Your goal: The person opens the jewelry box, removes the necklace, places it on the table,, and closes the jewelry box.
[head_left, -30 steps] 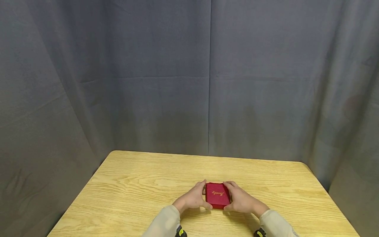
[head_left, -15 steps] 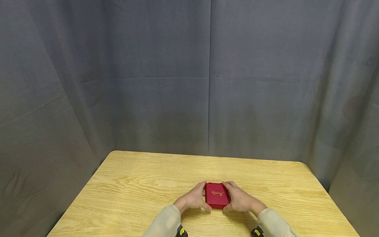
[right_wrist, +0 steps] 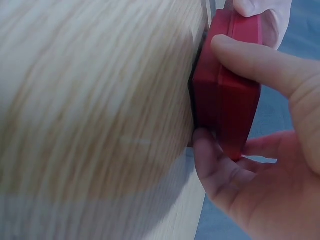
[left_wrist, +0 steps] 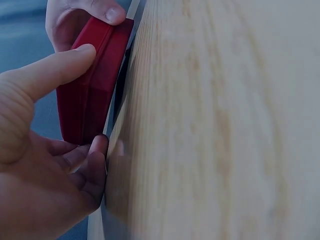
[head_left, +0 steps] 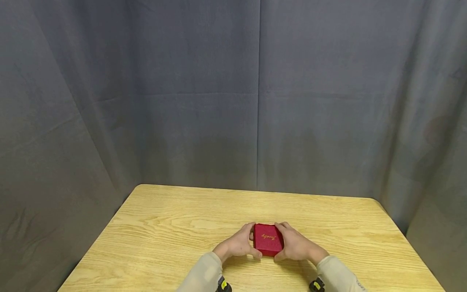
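Note:
A small red jewelry box point(head_left: 268, 238) with gold lettering on its top is between the two hands, low over or on the table; its dark underside edge shows close to the wood. My left hand point(head_left: 238, 242) grips the box's left side, thumb at the near face and fingers curled about the side. On the other side my right hand point(head_left: 296, 244) holds it likewise, its thumb across the near face in the right wrist view. A seam between lid and base runs along the box point(right_wrist: 227, 82), and the lid looks closed. Some fingertips are hidden behind the box.
The light wooden table point(head_left: 175, 215) spreads around the hands on all sides. Grey curtains point(head_left: 197, 101) hang behind it and along both sides. Dark bands with yellow marks point(head_left: 224, 286) sit at the wrists.
The right hand has drawn slightly inward against the box. Otherwise the box and the left hand stay nearly in place.

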A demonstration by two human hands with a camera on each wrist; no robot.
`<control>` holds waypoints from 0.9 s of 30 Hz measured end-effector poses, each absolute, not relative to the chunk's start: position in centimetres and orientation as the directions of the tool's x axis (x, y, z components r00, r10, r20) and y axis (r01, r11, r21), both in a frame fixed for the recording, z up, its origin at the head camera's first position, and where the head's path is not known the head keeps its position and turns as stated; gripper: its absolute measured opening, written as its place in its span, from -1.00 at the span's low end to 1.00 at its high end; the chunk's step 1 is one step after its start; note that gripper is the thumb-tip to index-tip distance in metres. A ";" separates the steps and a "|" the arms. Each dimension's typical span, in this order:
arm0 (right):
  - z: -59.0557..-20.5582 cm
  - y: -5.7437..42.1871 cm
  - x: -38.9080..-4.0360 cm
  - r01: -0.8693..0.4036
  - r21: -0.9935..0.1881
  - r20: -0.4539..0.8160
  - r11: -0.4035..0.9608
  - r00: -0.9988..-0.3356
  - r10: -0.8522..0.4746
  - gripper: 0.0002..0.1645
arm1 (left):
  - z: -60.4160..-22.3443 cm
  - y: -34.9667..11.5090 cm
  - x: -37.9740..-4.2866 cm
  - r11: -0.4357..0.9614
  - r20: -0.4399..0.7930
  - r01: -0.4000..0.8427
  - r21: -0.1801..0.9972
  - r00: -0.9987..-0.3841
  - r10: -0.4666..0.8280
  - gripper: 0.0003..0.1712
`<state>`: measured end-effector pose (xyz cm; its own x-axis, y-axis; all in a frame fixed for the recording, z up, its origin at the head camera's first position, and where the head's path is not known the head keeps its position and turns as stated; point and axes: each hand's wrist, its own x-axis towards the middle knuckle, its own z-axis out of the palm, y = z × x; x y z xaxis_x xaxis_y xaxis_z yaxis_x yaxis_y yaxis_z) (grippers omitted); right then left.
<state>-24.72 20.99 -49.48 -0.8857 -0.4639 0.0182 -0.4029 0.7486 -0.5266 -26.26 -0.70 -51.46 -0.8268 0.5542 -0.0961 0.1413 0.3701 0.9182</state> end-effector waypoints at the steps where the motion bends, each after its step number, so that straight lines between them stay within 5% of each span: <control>1: -49.5 21.0 -24.8 -0.407 -0.528 0.020 0.746 -0.884 -0.467 0.27 | -51.4 -0.7 -26.2 0.366 -0.094 0.142 0.920 -0.826 0.556 0.15; 27: -48.5 21.6 -24.4 -0.460 -0.540 0.083 0.705 -0.863 -0.499 0.14 | -51.2 -1.3 -25.7 0.365 -0.063 0.183 0.913 -0.821 0.568 0.24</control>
